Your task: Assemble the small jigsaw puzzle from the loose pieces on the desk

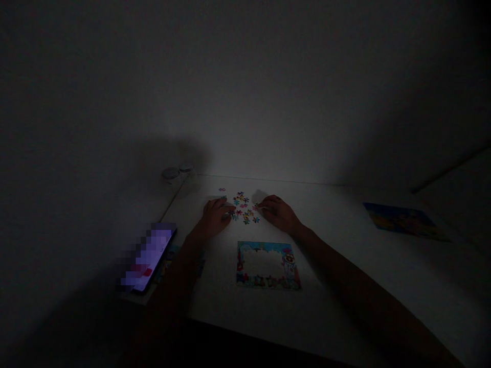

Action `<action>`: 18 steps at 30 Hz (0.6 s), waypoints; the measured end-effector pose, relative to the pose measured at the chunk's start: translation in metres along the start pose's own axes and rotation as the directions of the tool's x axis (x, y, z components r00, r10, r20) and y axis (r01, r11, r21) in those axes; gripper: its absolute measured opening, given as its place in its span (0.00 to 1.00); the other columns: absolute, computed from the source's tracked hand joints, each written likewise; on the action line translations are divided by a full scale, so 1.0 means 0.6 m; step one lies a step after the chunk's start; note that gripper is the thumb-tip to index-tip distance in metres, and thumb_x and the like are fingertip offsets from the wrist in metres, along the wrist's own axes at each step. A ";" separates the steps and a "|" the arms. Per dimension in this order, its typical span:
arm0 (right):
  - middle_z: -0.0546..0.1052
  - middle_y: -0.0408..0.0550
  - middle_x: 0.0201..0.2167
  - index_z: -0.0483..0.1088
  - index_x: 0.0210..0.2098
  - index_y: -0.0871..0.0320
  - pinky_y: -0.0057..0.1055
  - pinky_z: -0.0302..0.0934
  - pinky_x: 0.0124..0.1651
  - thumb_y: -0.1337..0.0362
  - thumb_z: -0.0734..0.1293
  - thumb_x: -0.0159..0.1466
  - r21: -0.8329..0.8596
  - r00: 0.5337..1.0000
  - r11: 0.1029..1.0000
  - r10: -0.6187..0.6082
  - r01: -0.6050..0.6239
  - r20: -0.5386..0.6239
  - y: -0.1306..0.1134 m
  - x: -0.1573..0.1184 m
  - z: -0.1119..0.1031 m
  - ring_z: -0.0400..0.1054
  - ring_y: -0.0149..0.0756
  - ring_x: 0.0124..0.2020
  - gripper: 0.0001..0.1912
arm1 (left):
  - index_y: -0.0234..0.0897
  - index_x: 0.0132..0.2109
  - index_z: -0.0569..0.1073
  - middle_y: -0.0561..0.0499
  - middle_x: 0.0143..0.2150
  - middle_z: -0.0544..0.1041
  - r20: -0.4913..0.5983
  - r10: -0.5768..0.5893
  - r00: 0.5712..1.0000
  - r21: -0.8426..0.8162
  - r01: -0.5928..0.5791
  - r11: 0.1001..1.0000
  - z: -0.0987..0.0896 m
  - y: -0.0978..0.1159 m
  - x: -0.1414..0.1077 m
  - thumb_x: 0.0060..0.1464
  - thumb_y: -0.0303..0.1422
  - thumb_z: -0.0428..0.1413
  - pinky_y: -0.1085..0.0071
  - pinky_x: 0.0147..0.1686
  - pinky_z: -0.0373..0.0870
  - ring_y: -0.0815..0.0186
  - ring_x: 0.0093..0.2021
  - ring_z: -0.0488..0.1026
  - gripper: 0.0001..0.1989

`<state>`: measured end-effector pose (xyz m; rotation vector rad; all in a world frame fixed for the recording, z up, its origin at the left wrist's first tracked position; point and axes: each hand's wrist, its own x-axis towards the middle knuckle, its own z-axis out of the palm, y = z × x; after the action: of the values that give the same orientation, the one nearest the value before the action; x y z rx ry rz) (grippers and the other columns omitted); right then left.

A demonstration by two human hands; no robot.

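A loose cluster of colourful jigsaw puzzle pieces (246,218) lies on the white table between my hands. My left hand (216,217) rests at the left side of the cluster, fingers apart, with its fingertips beside or on some pieces. From the right, my right hand (280,214) reaches in with thumb and fingers drawn together at a small pinkish puzzle piece (255,207). Nearer to me lies a partly assembled puzzle (291,258), a rectangular border of joined pieces around a bare middle. The dim light blurs the fingertips.
A lit phone or tablet (153,255) lies at the left table edge, over a colourful sheet (174,255) partly hidden by my left arm. Two clear round containers (171,175) stand at the back left. A blue and yellow picture sheet (404,221) lies at the right.
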<state>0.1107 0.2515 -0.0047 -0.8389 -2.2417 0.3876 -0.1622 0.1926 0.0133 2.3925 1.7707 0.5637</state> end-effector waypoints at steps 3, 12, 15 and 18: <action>0.77 0.54 0.42 0.77 0.44 0.55 0.46 0.66 0.52 0.63 0.63 0.65 -0.010 1.000 1.000 -0.017 0.017 0.018 0.005 0.001 0.003 0.69 0.44 0.48 0.12 | 0.46 0.46 0.79 0.48 0.59 0.72 0.022 0.046 0.999 -0.003 -0.046 0.999 -0.006 0.004 -0.002 0.56 0.30 0.58 0.57 0.60 0.58 0.58 0.59 0.66 0.11; 0.76 0.52 0.41 0.77 0.42 0.54 0.44 0.66 0.50 0.62 0.63 0.66 0.049 1.000 0.999 0.002 -0.002 -0.006 0.011 0.005 0.004 0.70 0.42 0.46 0.11 | 0.41 0.41 0.79 0.47 0.46 0.78 0.020 0.038 0.999 0.023 -0.039 0.999 -0.021 -0.002 0.002 0.60 0.32 0.55 0.61 0.54 0.65 0.60 0.49 0.72 0.08; 0.76 0.52 0.41 0.77 0.42 0.54 0.43 0.66 0.51 0.62 0.63 0.66 0.050 1.000 0.999 0.013 -0.013 -0.003 0.011 0.005 0.004 0.70 0.42 0.46 0.11 | 0.41 0.49 0.77 0.45 0.50 0.76 -0.017 -0.013 1.000 0.053 0.014 0.998 -0.012 0.000 0.008 0.62 0.34 0.54 0.59 0.54 0.66 0.57 0.51 0.71 0.11; 0.75 0.52 0.41 0.77 0.42 0.54 0.43 0.66 0.51 0.62 0.63 0.66 0.041 1.000 0.999 0.019 -0.019 -0.007 0.012 0.005 0.005 0.70 0.42 0.46 0.11 | 0.44 0.50 0.77 0.45 0.54 0.74 -0.014 -0.037 0.999 0.079 0.038 0.996 -0.006 0.006 0.013 0.61 0.37 0.55 0.58 0.55 0.65 0.55 0.54 0.69 0.12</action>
<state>0.1101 0.2587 -0.0089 -0.8395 -2.2134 0.4370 -0.1583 0.1982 0.0194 2.4065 1.8728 0.5141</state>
